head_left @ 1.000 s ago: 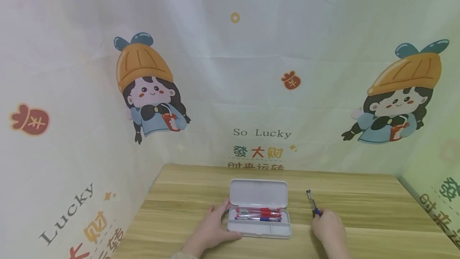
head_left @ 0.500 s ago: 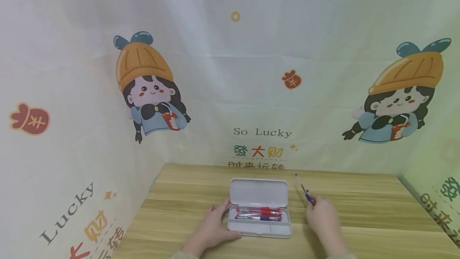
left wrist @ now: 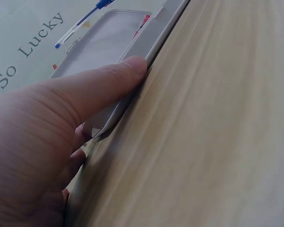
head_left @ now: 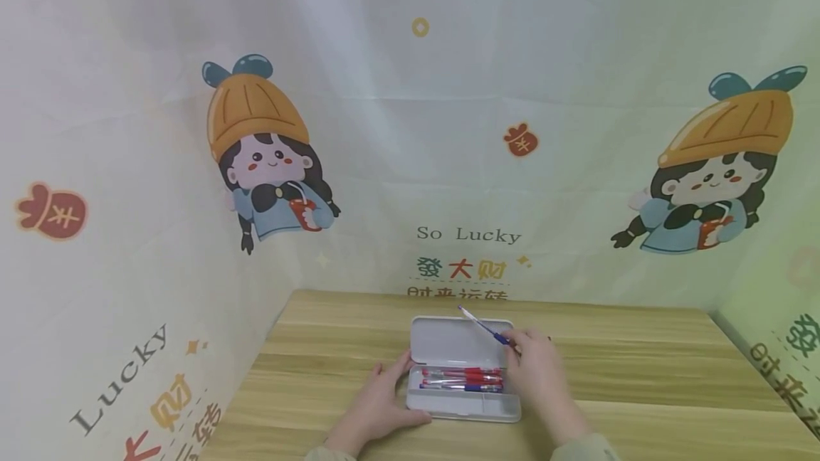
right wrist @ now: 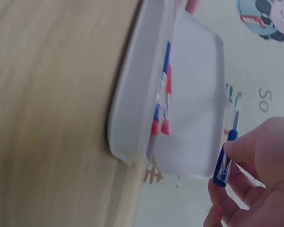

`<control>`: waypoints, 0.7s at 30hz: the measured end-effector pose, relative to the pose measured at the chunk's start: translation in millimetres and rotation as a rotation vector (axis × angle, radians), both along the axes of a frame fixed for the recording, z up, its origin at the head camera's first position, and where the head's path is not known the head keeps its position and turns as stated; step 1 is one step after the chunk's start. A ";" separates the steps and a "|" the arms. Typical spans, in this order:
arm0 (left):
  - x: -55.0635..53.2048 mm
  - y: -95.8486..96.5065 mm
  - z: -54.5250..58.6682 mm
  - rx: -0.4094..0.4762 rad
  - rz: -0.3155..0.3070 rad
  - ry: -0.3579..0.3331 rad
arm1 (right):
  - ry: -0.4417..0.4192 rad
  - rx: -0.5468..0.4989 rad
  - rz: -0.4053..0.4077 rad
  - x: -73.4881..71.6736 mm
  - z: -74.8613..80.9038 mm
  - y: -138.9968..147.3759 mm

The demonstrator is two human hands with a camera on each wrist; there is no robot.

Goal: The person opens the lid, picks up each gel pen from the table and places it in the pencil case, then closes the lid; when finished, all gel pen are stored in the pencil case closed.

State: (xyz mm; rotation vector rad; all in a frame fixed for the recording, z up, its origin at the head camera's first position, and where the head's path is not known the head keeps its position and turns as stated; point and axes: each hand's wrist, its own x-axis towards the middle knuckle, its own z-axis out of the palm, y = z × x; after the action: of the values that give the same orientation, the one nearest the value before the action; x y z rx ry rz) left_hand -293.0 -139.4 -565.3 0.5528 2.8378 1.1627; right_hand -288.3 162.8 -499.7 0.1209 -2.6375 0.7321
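Note:
A pale grey pencil case (head_left: 442, 404) lies on the table with its lid (head_left: 442, 340) tipped back. Several red and blue gel pens (head_left: 461, 380) lie in its rear compartment. My left hand (head_left: 378, 404) holds the case by its left end, the thumb (left wrist: 113, 80) against the front wall and the other fingers round the end, partly hidden. Over the right part of the lid, my right hand (head_left: 541, 375) pinches a blue gel pen (head_left: 483, 326) between thumb and fingers. That pen slants, its clear barrel pointing up and left, as the right wrist view also shows (right wrist: 232, 137).
The wooden table (head_left: 653, 375) extends to both sides of the case. A printed cloth (head_left: 416, 162) with cartoon figures hangs behind it and along both sides.
My right hand has carried the blue pen leftward, from the table right of the case to above the lid's right part. The left hand and the case stay in place.

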 end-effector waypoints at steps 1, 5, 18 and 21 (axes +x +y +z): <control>0.0 -0.1 -0.1 0.000 -0.001 0.003 | 0.004 0.008 0.012 0.0 -1.9 -3.3; 0.0 -0.1 0.3 -0.004 -0.003 0.005 | 0.056 0.072 0.064 0.2 -9.2 -14.8; 1.3 -0.3 1.0 0.004 -0.007 0.002 | 0.038 0.179 0.184 1.7 -32.2 -35.2; 1.7 -0.3 1.0 0.006 -0.004 0.003 | 0.021 0.186 0.204 2.9 -33.0 -37.5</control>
State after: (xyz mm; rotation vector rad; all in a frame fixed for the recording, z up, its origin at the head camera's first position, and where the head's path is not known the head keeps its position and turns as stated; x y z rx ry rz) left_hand -291.4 -139.7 -564.3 0.5605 2.8353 1.1705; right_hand -285.4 125.3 -532.7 0.4524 -2.6952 0.5423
